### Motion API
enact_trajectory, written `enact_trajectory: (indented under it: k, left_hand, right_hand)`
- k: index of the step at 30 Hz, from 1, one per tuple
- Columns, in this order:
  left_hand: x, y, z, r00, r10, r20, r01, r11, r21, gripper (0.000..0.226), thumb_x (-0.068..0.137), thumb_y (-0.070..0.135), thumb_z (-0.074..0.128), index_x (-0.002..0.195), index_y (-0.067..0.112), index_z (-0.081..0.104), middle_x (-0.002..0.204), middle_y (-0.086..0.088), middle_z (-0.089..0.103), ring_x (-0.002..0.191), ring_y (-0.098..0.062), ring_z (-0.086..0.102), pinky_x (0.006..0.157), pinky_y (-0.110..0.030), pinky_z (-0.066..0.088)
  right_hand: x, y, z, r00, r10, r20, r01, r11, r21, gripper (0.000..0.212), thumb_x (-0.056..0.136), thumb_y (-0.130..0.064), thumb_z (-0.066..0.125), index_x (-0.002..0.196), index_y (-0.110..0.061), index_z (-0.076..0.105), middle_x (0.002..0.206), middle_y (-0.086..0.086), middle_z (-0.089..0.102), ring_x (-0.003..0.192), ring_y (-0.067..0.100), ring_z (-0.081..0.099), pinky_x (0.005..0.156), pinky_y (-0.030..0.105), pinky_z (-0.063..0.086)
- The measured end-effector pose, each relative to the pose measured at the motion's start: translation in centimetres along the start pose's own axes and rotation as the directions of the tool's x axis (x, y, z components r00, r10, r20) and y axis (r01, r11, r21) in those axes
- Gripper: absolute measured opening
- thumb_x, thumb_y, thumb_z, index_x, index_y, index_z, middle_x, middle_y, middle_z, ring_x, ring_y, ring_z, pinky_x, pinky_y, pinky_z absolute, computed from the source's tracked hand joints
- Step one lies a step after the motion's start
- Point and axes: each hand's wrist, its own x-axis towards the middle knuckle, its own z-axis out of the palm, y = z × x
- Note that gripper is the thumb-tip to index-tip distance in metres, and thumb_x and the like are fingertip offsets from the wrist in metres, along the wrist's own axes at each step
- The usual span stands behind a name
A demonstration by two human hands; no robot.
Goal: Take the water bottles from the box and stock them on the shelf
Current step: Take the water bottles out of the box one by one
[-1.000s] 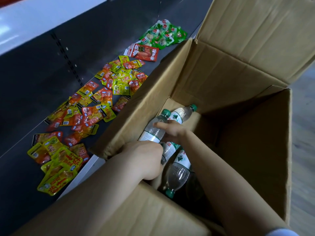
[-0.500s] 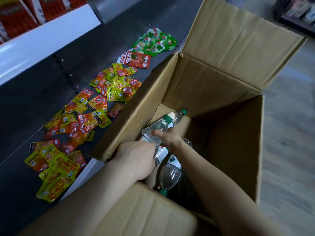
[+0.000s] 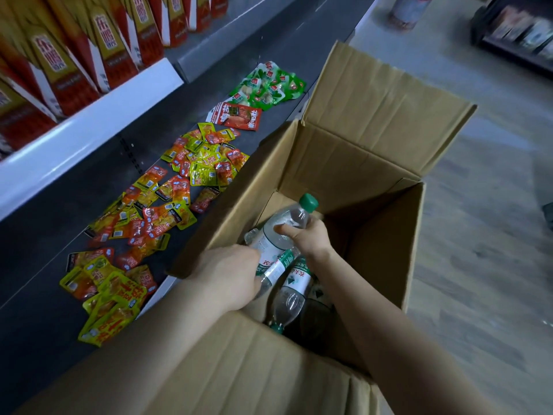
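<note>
Bottle (image 3: 281,235) tilts cap-up toward the far box (image 3: 374,151) wall, both hands' grips (image 3: 308,238) (image 3: 230,274) curled round it.

Box (image 3: 344,163) mouth is wide open on top, flaps folded out, so straight up is free. Its left wall sits right against the shelf (image 3: 74,205). Shelf floor is littered with snack packets (image 3: 167,205); bare strip along the back.

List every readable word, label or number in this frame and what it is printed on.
"农夫山泉": white and green label of the water bottle lying in the box; only partly legible.
Held bottle's label: red characters, unreadable.
Red boxes on the upper shelf: large characters, blurred.
Snack packets: print too small.
</note>
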Motion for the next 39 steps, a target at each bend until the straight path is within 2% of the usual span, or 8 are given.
enact_trajectory:
  k: [6,11,15,21,24,28,31,39]
  left_hand:
    - [-2.3,-0.2,-4.1,1.000,-0.023,-0.013,0.021,0.990,-0.140,0.021,0.093,0.034,0.050,0.109,0.022,0.053,0.100,0.005,0.061,0.088,-0.016,0.058,0.065,-0.028,0.040]
    - [-4.5,0.2,-7.0,0.998,-0.051,-0.028,0.043,0.971,-0.237,0.034,0.090,0.031,0.057,0.122,0.023,0.046,0.107,0.005,0.058,0.095,-0.016,0.058,0.080,-0.035,0.050]
    - [-6.2,0.7,-9.0,0.997,-0.076,-0.032,0.062,0.943,-0.326,0.050,0.084,0.035,0.064,0.127,0.021,0.042,0.123,0.000,0.054,0.109,-0.020,0.055,0.091,-0.039,0.048]
    - [-8.5,0.9,-10.7,0.989,-0.126,-0.072,0.086,0.906,-0.415,0.060,0.077,0.038,0.072,0.126,0.021,0.041,0.127,-0.003,0.052,0.115,-0.020,0.052,0.093,-0.040,0.047]
    - [-9.5,0.9,-11.5,0.977,-0.181,-0.112,0.114,0.890,-0.441,0.060,0.076,0.038,0.072,0.123,0.019,0.039,0.124,-0.004,0.054,0.110,-0.023,0.054,0.087,-0.040,0.049]
    - [-10.9,0.9,-12.4,0.956,-0.253,-0.145,0.163,0.876,-0.454,0.062,0.071,0.042,0.075,0.113,0.017,0.036,0.111,-0.004,0.058,0.093,-0.025,0.060,0.073,-0.037,0.051]
    - [-11.8,1.0,-12.9,0.932,-0.316,-0.176,0.200,0.856,-0.476,0.065,0.067,0.045,0.076,0.107,0.016,0.034,0.105,-0.006,0.059,0.087,-0.027,0.060,0.065,-0.034,0.047]
    - [-15.3,1.0,-14.2,0.880,-0.396,-0.262,0.250,0.856,-0.452,0.064,0.068,0.043,0.076,0.107,0.014,0.034,0.103,-0.006,0.060,0.078,-0.025,0.055,0.057,-0.029,0.037]
  right_hand:
    - [-4.0,-5.0,-3.1,0.999,-0.053,0.009,0.053,0.999,0.003,0.036,0.069,0.000,0.076,0.102,0.001,0.062,0.102,0.022,0.067,0.091,0.032,0.066,0.084,0.045,0.053]
    - [-7.9,-9.4,-5.0,0.991,-0.103,0.085,0.098,0.993,0.060,0.031,0.071,0.004,0.073,0.099,-0.002,0.062,0.094,0.010,0.068,0.077,0.015,0.065,0.069,0.023,0.053]
    - [-10.6,-12.7,-5.6,0.983,-0.149,0.108,0.141,0.987,0.078,0.030,0.071,0.004,0.072,0.099,-0.002,0.063,0.093,0.009,0.069,0.080,0.018,0.065,0.073,0.026,0.053]
    - [-13.8,-17.0,-5.3,0.971,-0.216,0.104,0.213,0.976,0.037,0.033,0.069,-0.005,0.076,0.099,0.002,0.066,0.100,0.017,0.070,0.083,0.019,0.064,0.079,0.034,0.052]
    - [-15.4,-18.5,-4.7,0.966,-0.237,0.105,0.234,0.972,0.036,0.040,0.060,-0.013,0.080,0.095,0.002,0.067,0.096,0.017,0.070,0.081,0.019,0.063,0.079,0.035,0.051]
    - [-17.3,-20.2,-3.9,0.953,-0.264,0.145,0.263,0.964,0.032,0.012,0.071,-0.005,0.075,0.078,-0.009,0.067,0.078,0.005,0.067,0.073,0.016,0.061,0.073,0.031,0.049]
    - [-18.5,-21.3,-3.2,0.942,-0.291,0.166,0.291,0.957,0.026,0.014,0.072,-0.004,0.074,0.070,-0.016,0.067,0.069,-0.002,0.067,0.065,0.011,0.061,0.067,0.026,0.050]
    - [-21.6,-23.0,-2.3,0.880,-0.387,0.275,0.421,0.904,-0.072,0.014,0.071,-0.011,0.076,0.071,-0.020,0.065,0.076,-0.004,0.068,0.075,0.013,0.063,0.078,0.033,0.052]
